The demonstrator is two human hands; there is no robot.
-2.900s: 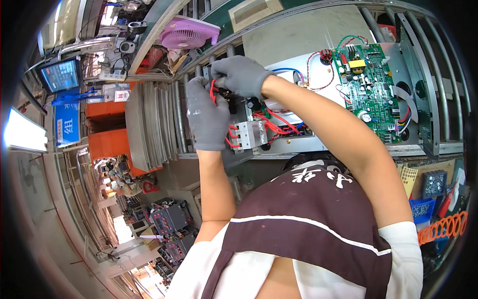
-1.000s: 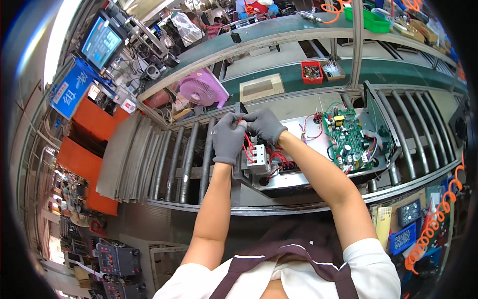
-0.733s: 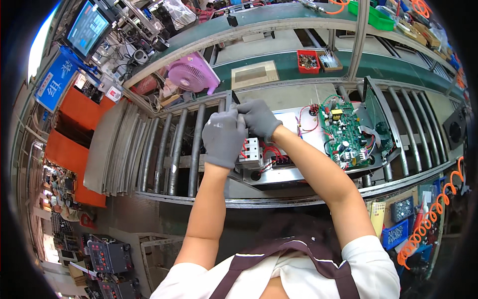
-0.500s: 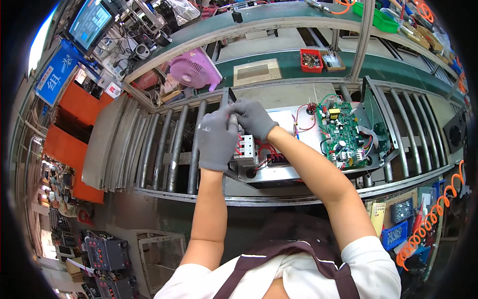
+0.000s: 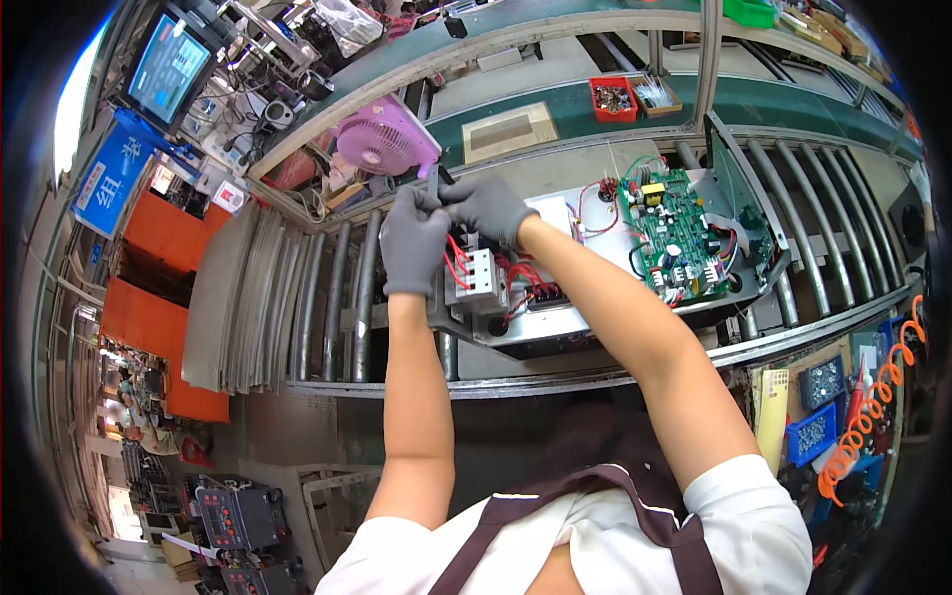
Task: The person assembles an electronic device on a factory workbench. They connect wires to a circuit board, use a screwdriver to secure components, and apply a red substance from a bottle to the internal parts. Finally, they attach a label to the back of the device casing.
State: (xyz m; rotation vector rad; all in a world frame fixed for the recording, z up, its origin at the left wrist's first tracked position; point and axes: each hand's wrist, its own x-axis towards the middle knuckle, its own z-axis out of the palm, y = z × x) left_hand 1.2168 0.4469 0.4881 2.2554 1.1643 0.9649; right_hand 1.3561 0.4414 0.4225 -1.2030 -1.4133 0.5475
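Grey knit-gloved left hand point(image 5: 415, 241) and right hand point(image 5: 488, 206) pinch a slim dark tool point(image 5: 433, 183) above a boxy grey breaker point(image 5: 476, 281) with red wires point(image 5: 458, 266), beside a green circuit board point(image 5: 679, 238).

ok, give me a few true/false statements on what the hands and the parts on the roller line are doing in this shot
1. Both hands wear grey gloves. True: left hand and right hand are both gloved.
2. The hands meet above a grey block with red wires. True.
3. The green circuit board lies to the left of the hands. False: it lies to their right, inside the open metal chassis.
4. The pink fan sits in the right hand. False: it stands apart, beyond the hands, near the conveyor edge.
5. The red parts bin sits on the green belt behind the chassis. True.
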